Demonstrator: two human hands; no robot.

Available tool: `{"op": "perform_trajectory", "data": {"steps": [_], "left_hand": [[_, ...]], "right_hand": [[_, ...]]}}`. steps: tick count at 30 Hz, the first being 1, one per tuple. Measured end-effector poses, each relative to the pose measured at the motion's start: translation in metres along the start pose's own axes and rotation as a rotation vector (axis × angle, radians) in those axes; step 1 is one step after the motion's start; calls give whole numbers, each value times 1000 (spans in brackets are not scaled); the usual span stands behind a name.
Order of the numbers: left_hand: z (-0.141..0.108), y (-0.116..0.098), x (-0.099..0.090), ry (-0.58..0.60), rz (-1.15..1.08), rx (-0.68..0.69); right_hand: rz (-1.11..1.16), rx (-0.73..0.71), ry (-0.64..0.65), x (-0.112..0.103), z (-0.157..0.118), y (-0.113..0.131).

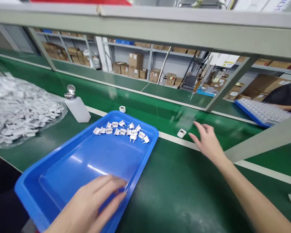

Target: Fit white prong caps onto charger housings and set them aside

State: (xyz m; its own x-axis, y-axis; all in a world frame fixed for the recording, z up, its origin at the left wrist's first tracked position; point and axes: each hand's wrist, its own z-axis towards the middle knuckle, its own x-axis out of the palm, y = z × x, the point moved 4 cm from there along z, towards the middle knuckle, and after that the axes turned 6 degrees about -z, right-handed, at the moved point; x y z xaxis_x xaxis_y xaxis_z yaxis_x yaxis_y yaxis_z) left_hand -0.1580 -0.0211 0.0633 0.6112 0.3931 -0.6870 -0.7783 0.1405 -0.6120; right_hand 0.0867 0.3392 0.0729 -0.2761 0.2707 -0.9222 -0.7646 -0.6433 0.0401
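Note:
A blue tray (97,158) lies on the green table, with several small white plug pieces (123,131) gathered at its far end. Over the tray's right side is my left hand (94,197); its fingers are bent towards the thumb, and the fingertips are blurred, so what lies between them cannot be made out. My right hand (207,139) is to the right of the tray, thumb and forefinger apart, holding nothing. Just left of its fingertips sits a white square housing (181,133). Another white housing (122,109) stands beyond the tray's far edge.
A clear bag of white parts (24,110) lies at the left, beside a white pump bottle (77,108). A grey metal post (264,137) rises at the right. Beyond it, a person's arm is near a blue tray of white parts (264,111).

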Motion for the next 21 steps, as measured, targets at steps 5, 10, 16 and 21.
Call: {"op": "perform_trajectory", "data": {"steps": [5,10,16,21], "left_hand": [[96,23,11,161,225,107],[155,51,64,195,341,113],[177,56,77,208,439,118],[134,-2,48,190,444,212]], "right_hand": [[148,-79,143,30,51,28],[279,-375,263,-2,-42,55],[497,-590,223,-27,-143,55],[729,-320,-63,-26,-150,33]]}}
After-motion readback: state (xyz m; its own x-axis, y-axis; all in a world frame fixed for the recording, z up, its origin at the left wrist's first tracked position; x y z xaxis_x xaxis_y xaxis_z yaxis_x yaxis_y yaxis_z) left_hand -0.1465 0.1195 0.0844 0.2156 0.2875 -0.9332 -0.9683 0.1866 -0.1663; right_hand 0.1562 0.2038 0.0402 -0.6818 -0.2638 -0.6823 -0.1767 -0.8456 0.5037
